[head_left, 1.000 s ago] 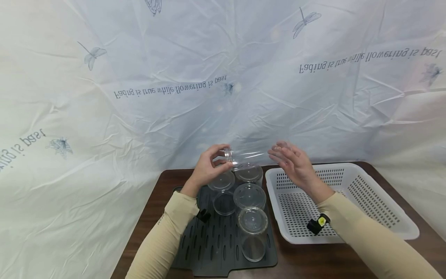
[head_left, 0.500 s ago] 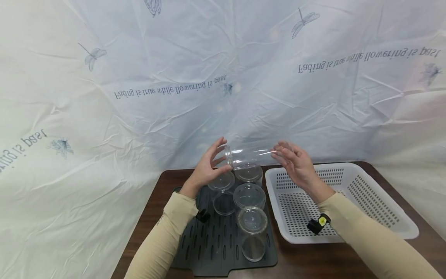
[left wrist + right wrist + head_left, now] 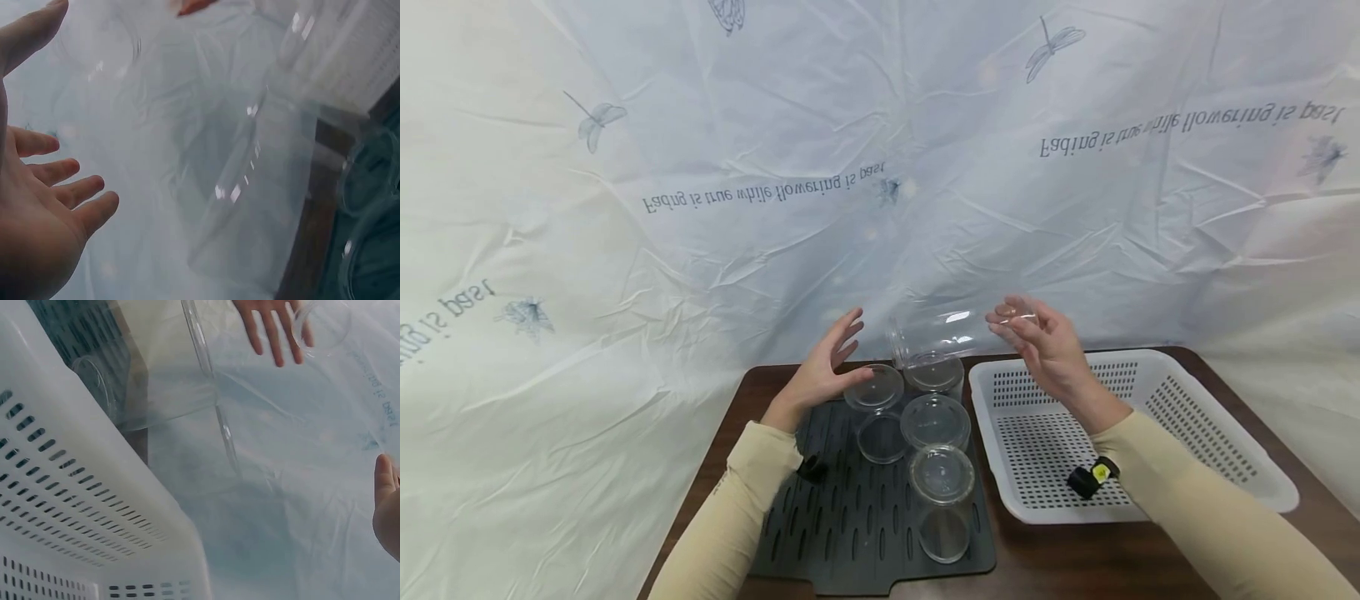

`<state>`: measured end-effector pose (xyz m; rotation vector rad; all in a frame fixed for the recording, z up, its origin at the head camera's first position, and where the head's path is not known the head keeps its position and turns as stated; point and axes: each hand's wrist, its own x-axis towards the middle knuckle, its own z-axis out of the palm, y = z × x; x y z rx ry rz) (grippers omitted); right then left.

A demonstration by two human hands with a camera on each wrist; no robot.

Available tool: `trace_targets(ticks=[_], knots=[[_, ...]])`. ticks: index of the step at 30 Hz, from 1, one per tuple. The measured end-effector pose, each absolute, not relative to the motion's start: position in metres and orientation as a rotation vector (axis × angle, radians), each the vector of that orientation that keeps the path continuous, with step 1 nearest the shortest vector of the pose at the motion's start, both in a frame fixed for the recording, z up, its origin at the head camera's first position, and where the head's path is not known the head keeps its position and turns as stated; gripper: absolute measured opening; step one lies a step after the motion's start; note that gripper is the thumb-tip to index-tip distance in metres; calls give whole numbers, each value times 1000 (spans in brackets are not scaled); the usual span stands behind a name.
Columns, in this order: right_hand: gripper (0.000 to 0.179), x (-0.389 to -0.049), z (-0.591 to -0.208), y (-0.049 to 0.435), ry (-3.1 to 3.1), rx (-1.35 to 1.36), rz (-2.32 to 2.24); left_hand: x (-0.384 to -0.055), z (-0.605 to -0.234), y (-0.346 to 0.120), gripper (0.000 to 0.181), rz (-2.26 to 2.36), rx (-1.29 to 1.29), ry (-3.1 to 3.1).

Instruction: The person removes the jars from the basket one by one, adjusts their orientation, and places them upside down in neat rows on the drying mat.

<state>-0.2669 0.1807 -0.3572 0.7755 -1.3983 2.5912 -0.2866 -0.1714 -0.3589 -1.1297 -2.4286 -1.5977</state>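
Note:
A clear, wide-mouthed jar point(image 3: 936, 335) lies sideways in the air above the black drying mat point(image 3: 827, 525). My right hand point(image 3: 1047, 346) grips its base end, with the fingers bent round it. The jar's mouth points left, toward my left hand point(image 3: 818, 373), which is apart from it with fingers spread and holds nothing. The left wrist view shows that hand point(image 3: 44, 206) likewise spread. Below, upside-down clear jars stand on the mat: a front one point(image 3: 943, 500), a middle one point(image 3: 936, 423), a left one point(image 3: 880, 417) and a back one point(image 3: 936, 375).
A white perforated basket point(image 3: 1011, 504) stands right of the mat on the dark wooden table point(image 3: 1037, 567). Behind the table hangs a pale printed sheet point(image 3: 820, 258). In the right wrist view the basket's rim point(image 3: 150, 494) fills the lower left.
My left hand has let go of the jar's mouth end and moved left and down, its fingers spreading. My right hand keeps the jar up, nearly in place.

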Motion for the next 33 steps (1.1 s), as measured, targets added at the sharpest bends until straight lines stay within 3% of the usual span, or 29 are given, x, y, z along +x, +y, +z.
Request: trace_targets(ticks=[19, 33], knots=[[43, -259, -334, 170, -1710, 980, 2260, -290, -395, -213, 81, -1421, -908, -2581], [57, -249, -314, 154, -1823, 1025, 2151, -290, -421, -229, 86, -1080, -802, -2829]])
